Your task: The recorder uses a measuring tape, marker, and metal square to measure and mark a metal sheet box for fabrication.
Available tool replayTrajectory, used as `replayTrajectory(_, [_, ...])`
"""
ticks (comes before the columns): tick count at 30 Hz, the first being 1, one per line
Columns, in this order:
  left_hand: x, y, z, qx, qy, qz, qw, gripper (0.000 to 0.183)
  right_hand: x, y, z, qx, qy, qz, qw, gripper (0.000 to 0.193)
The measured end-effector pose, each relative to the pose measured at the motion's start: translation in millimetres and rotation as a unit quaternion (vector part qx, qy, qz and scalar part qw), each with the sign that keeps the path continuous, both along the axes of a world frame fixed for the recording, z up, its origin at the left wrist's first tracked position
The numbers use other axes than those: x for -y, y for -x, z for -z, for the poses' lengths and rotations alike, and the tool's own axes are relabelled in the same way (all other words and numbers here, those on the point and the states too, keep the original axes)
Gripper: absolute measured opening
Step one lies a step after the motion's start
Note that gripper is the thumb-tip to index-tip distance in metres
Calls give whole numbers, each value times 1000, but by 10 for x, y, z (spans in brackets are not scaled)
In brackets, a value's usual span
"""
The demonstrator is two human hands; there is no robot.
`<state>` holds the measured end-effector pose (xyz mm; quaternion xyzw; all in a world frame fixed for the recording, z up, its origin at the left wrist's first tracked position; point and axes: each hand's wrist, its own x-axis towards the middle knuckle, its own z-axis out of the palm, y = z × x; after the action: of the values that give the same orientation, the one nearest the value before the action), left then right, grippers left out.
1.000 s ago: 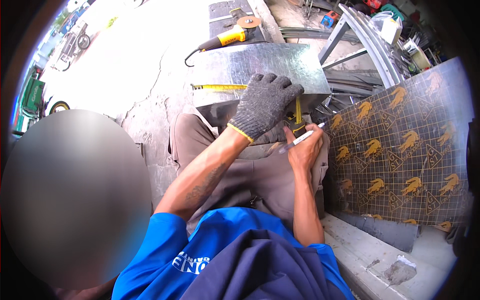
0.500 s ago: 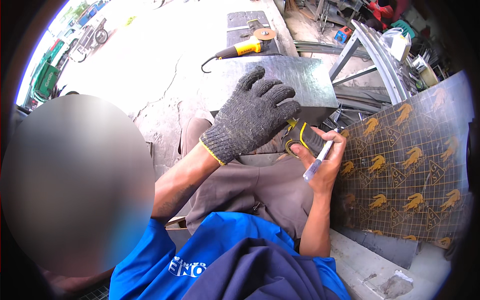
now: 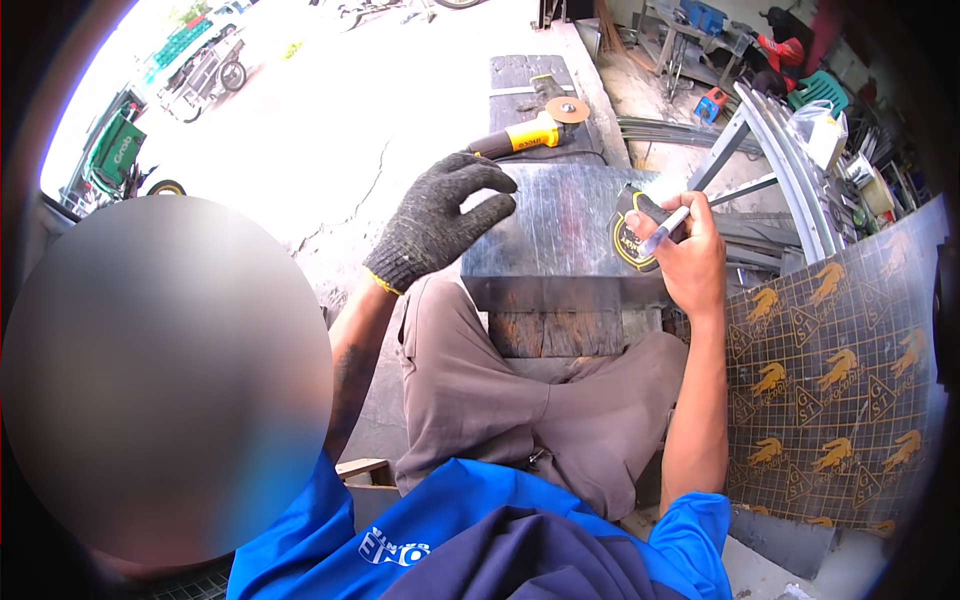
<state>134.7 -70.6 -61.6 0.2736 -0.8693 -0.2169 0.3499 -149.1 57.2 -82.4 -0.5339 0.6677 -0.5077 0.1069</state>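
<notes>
- The left hand (image 3: 440, 220), gloved, was at the left edge of the sheet (image 3: 560, 235); its thumb and fingers stood apart, with nothing seen between them.
- The grinder (image 3: 530, 134) lay beyond the sheet's far edge. In my judgement, a push on the sheet could knock it, because they were near.
- The tape (image 3: 627, 247) was over the sheet's right part; whether it touched, I could not tell.
- The pen (image 3: 667, 230) crossed the tape and could slip, since one grip kept both.
- The right hand (image 3: 700, 265), bare, was closed around tape and pen, apart from the left one; the sheet's edge could cut it, if it slid there.
- The board (image 3: 830, 380) stood right of the sheet.
- Counted: two hands, one grinder, one sheet, one tape, one pen, one board.
</notes>
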Motion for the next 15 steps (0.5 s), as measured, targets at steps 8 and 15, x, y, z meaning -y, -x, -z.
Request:
replayTrajectory(8, [1864,-179,1012,-46,-211,-114,970,35,316,180,232,-88,22,22,996,41])
replayTrajectory(15, [3586,420,1785,90,-55,-188,976,54,201,241,424,-47,12,88,995,40])
